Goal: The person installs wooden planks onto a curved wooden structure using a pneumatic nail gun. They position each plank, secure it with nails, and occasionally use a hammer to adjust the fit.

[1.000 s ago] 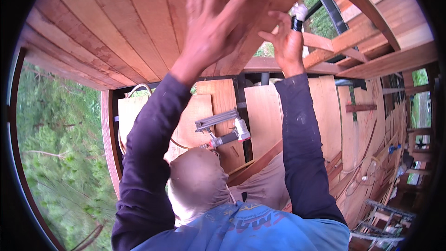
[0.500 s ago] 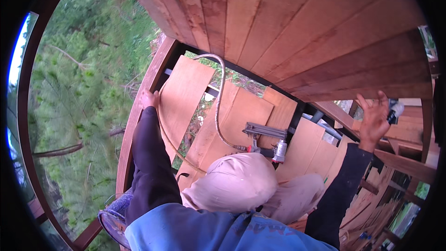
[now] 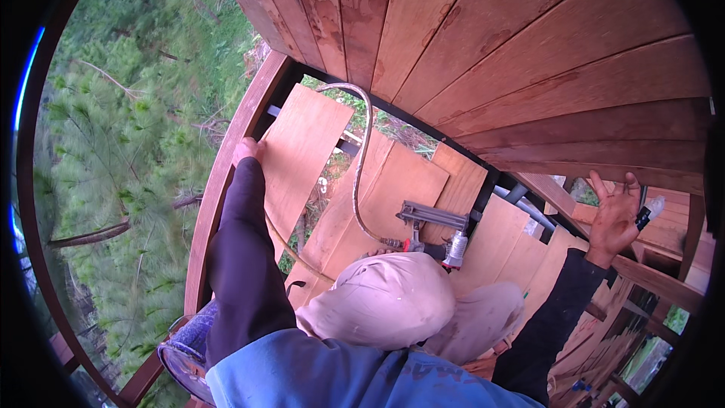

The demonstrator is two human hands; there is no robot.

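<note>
My left hand (image 3: 248, 151) is closed over the inner edge of a reddish wooden rail (image 3: 208, 234), right beside a thin tan board (image 3: 306, 132). Out to the right, my right hand (image 3: 613, 219) is raised with its fingers spread, fingertips near the lower edge of a large wall of wooden planks (image 3: 483, 53). A small black-and-clear object (image 3: 646, 217) shows by that hand's thumb; I cannot tell if it is held. By my knee lies a nail gun (image 3: 438, 223), joined to a pale air hose (image 3: 368, 128).
Loose tan boards (image 3: 404, 181) lie over a dark metal frame (image 3: 491, 177), with gaps showing ground and plants below. A blue-and-dark round container (image 3: 185, 355) stands by my left side. Trees (image 3: 113, 151) drop away beyond the rail. Stacked timber (image 3: 596, 332) lies at lower right.
My left hand has shifted slightly right and up along the rail, toward the thin board. The right hand sits a little lower in view, and the plank wall appears shifted with the head's movement.
</note>
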